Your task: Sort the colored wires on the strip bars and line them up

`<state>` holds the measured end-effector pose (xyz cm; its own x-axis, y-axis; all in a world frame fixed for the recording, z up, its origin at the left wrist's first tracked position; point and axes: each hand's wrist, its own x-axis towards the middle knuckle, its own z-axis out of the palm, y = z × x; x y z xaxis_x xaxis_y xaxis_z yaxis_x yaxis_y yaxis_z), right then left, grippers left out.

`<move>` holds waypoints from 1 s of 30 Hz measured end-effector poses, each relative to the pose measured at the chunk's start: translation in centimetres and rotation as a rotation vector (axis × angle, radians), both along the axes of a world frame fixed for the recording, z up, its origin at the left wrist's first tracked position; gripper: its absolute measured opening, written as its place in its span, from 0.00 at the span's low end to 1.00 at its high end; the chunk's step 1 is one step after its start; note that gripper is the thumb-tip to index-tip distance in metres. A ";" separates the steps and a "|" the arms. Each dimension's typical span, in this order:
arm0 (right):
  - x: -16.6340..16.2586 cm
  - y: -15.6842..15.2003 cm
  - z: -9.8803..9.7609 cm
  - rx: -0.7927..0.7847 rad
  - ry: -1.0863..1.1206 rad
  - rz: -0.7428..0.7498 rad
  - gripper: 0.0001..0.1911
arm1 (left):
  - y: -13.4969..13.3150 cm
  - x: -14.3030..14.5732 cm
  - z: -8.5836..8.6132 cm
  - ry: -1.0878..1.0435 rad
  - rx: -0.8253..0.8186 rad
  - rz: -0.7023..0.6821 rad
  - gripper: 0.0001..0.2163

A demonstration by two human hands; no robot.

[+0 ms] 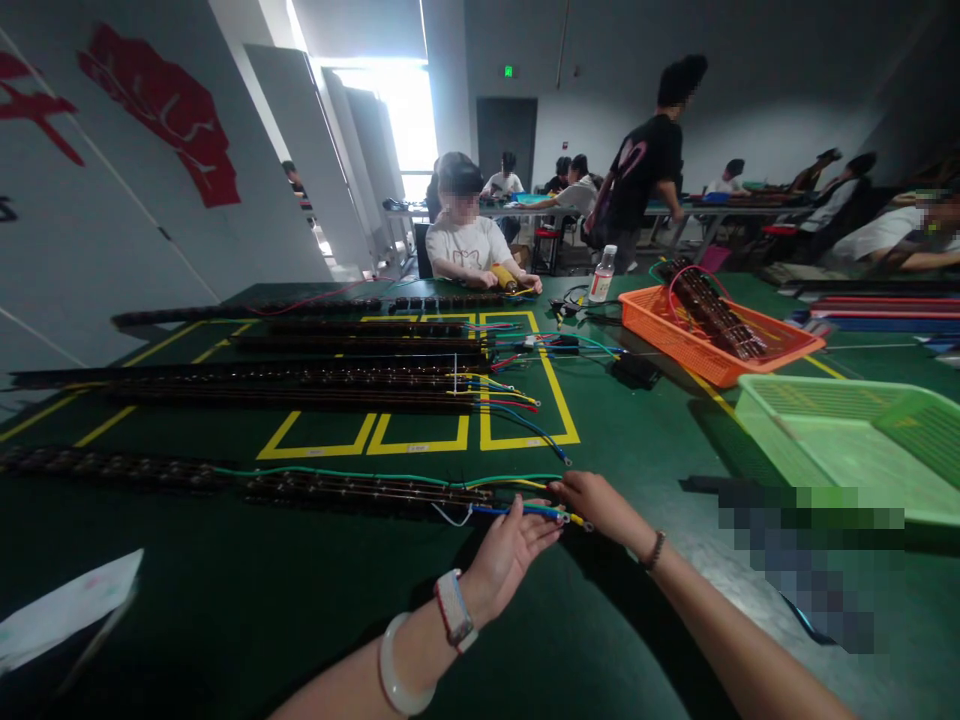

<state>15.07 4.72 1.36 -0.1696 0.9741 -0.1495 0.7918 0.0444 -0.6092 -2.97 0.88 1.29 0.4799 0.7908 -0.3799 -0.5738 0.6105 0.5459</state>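
Two bare hands meet over a dark green surface [315,600], at the right end of a long, dark, rod-like bundle with copper-coloured lines [360,490] lying along the near side. The left hand [504,562], wearing a watch and a pale bangle, reaches in from the near side, palm turned up; its grip is loose and open, fingers extended beneath blue wires with metal ring ends [517,512]. The right hand [592,503], with a dark bracelet, comes from the right, fingers bent at the green and yellow wire tips; whether its grip is closed on them cannot be told. Far right, an orange plastic basket [664,342] holds a similar dark bundle with a red wire; a pale green plastic basket [795,455] sits nearer. A clear bottle's red-and-white label [600,284] and the small tags on yellow floor-style tape [529,443] are unreadable.
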 end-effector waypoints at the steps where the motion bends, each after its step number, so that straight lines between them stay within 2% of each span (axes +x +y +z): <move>1: 0.0 -0.1 0.1 0.013 -0.017 0.004 0.18 | 0.0 0.0 -0.1 0.000 -0.005 0.004 0.17; 7: 0.2 -1.4 0.7 0.057 -0.152 -0.015 0.21 | -0.1 0.0 0.1 0.001 -0.011 0.008 0.16; 12: 0.8 -3.0 1.7 0.069 -0.075 0.002 0.25 | -0.2 0.0 0.7 0.022 -0.015 0.005 0.17; 14: 1.0 -3.6 2.0 -0.001 0.003 0.050 0.26 | -0.2 0.0 0.7 0.008 0.000 -0.004 0.17; 16: 1.3 -4.1 2.0 -0.147 0.121 0.094 0.26 | -0.2 0.0 0.4 -0.017 0.023 -0.012 0.17; 19: 1.9 -4.3 1.6 -0.302 0.257 0.098 0.26 | -0.1 0.0 -0.2 -0.036 0.032 -0.011 0.17; 26: 2.4 -4.0 1.1 -0.214 0.307 0.004 0.24 | 0.0 0.1 -0.4 0.011 0.007 -0.006 0.16; 30: 1.9 -3.9 1.4 -0.122 0.321 -0.078 0.25 | -0.1 0.0 0.0 0.054 0.038 -0.066 0.18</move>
<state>17.01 0.78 2.78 -0.1526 0.9642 -0.2170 0.5572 -0.0974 -0.8246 -2.95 0.75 1.27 0.5109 0.7725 -0.3771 -0.5019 0.6242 0.5987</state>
